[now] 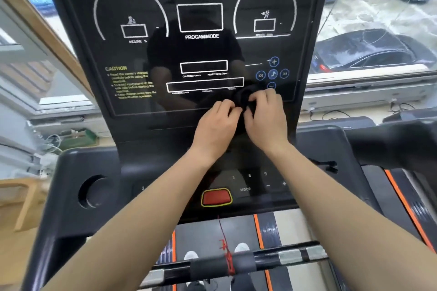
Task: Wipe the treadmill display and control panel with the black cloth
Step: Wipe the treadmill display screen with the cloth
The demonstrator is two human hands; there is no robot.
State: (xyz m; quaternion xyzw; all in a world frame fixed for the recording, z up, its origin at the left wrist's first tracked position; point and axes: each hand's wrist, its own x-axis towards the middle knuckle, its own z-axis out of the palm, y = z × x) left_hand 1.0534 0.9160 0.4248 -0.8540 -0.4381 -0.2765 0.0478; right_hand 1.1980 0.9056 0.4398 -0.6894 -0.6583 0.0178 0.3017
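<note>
The treadmill display [201,38] is a glossy black upright screen with white gauge outlines and yellow caution text. Below it lies the dark control panel [246,186] with number keys, a MODE label and a red stop button [216,197]. The black cloth [243,99] is bunched between both hands in front of the display's lower edge, right of centre. My left hand [217,123] grips its left side. My right hand [266,116] grips its right side, fingers curled over it. Much of the cloth is hidden by my fingers and blends into the dark screen.
A round cup holder [94,192] sits in the console's left side. A black handlebar [236,264] with grey sensor bands crosses near me, with a red safety cord [225,243] hanging on it. A second treadmill's arm [397,142] lies to the right. Windows surround the console.
</note>
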